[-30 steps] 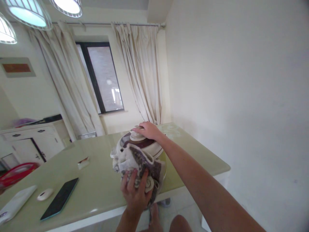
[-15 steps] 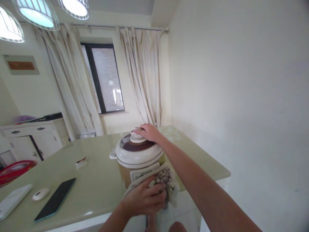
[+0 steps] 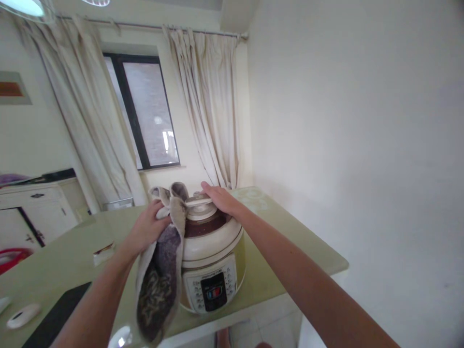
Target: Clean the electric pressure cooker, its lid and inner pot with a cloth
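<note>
An electric pressure cooker [image 3: 208, 249] with a white lid rim and a front control panel stands on the table close to its near edge. My right hand [image 3: 222, 199] is closed over the right side of the lid knob [image 3: 199, 207], its fingertips partly hidden behind it. At the cooker's left, my left hand [image 3: 150, 224] grips a grey patterned cloth [image 3: 159, 285]. The cloth hangs in folds from the fingers, against or just in front of the lid's left side, which it hides.
On the green table [image 3: 290, 251] a dark phone [image 3: 54, 314], a white oval object [image 3: 23, 315] and a small packet [image 3: 104, 253] lie at the left. A pale wall [image 3: 344, 145] rises along the right. Behind are a white cabinet [image 3: 39, 208] and curtains [image 3: 213, 106].
My left hand has carried the cloth from the cooker's front up to its left side, uncovering the control panel. My right hand stays at the lid knob. The view has turned slightly right.
</note>
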`<state>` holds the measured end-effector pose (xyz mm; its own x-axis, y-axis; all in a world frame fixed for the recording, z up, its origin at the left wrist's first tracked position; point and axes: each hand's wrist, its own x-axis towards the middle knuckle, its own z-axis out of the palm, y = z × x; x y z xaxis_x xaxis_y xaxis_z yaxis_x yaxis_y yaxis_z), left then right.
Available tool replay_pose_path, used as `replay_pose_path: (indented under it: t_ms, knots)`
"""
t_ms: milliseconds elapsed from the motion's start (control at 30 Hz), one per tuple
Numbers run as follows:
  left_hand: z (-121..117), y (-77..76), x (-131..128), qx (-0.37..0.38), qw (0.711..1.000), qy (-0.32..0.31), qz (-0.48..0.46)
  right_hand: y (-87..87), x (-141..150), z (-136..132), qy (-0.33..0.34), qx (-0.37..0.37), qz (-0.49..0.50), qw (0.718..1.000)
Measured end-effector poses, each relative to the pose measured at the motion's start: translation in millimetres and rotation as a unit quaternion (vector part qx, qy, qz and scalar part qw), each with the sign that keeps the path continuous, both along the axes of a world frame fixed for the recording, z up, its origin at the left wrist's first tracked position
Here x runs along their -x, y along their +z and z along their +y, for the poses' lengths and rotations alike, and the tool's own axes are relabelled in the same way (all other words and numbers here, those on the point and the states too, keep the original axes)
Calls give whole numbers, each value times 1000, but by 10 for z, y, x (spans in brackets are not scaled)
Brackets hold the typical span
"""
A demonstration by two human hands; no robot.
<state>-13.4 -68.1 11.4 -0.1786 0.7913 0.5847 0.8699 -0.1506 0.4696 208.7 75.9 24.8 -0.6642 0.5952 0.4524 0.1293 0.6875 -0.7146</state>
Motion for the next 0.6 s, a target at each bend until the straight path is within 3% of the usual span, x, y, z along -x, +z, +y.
replay_pose_path:
  t_ms: [100, 200, 267, 367, 600]
  knots:
    - [430, 199, 65, 79, 997, -19, 6, -11, 4, 4, 1, -25, -6, 1000]
    - [692, 202, 70, 109, 993, -49, 5, -19, 1, 2, -8, -37, -1, 999]
    - [720, 157, 67, 94, 994, -57, 1, -20, -4, -5, -17, -31, 8, 999]
    - [555, 98, 42, 47, 998, -47, 9, -23, -9, -7, -33, -13, 24, 999]
    - [-200, -13, -212, -32, 994, -24, 102, -36, 24, 56, -53, 13, 57, 997]
